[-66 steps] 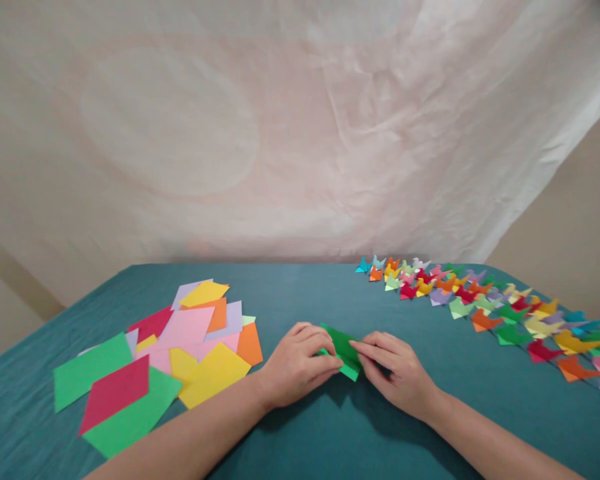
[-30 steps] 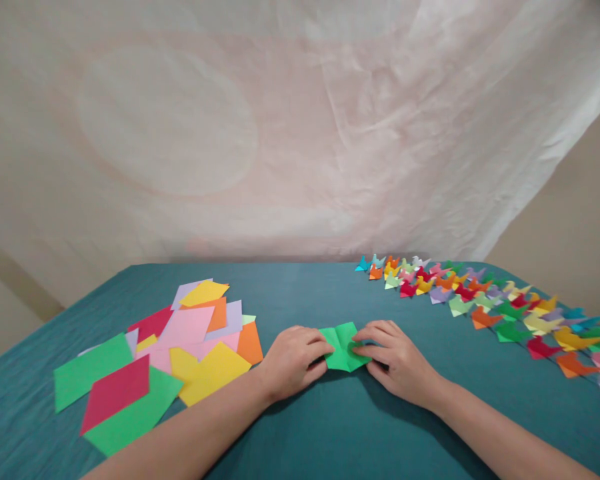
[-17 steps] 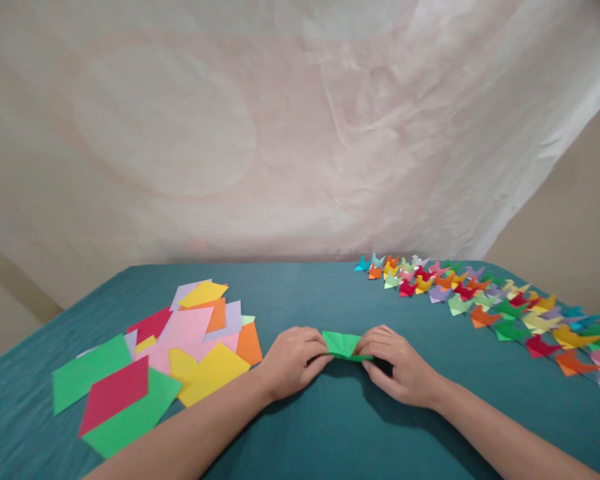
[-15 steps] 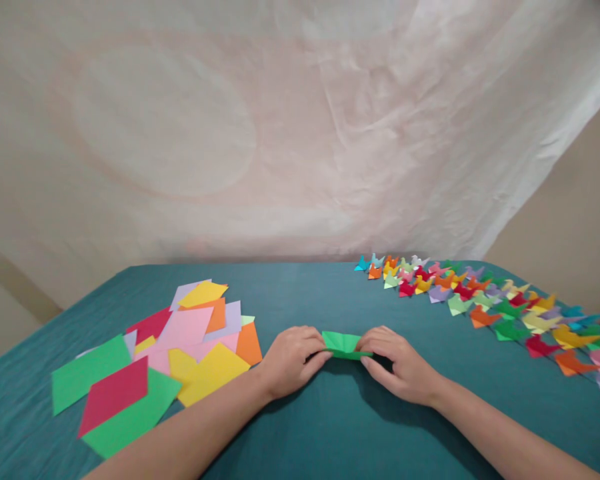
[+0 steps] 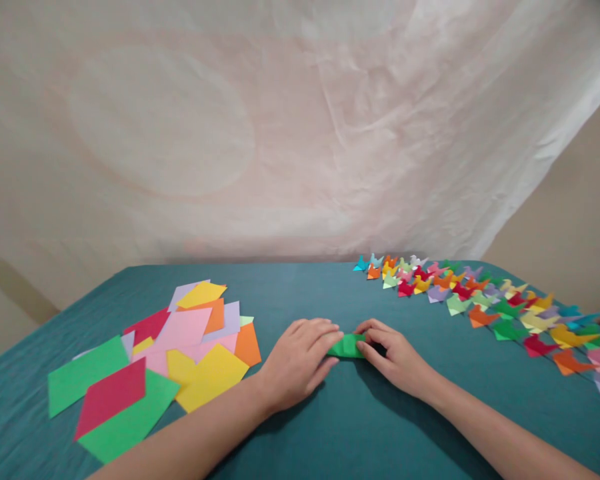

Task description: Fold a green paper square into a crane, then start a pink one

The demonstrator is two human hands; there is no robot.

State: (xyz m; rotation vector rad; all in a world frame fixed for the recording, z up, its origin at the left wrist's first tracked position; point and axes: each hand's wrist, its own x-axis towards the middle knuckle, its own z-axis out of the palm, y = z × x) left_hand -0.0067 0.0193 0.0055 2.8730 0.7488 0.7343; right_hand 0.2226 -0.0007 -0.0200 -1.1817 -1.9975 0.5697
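Note:
A small folded strip of green paper (image 5: 349,346) lies on the teal tablecloth between my hands. My left hand (image 5: 300,360) covers its left end, the fingers reaching over the top and the thumb at the near edge. At the right end, my right hand (image 5: 393,357) pinches the strip between thumb and fingers. The strip looks flat, with a crease near its middle. Both of its ends are partly hidden by my fingers.
To the left lies a loose pile of coloured paper sheets, with a yellow sheet (image 5: 215,377) nearest my left forearm. Rows of small folded paper birds, among them an orange bird (image 5: 483,316), stand on the right. A pale cloth (image 5: 300,133) hangs behind the table.
The green paper has gone from a raised, partly open fold to a flatter, narrower strip. My left hand has moved right and over it; my right hand still pinches the right end.

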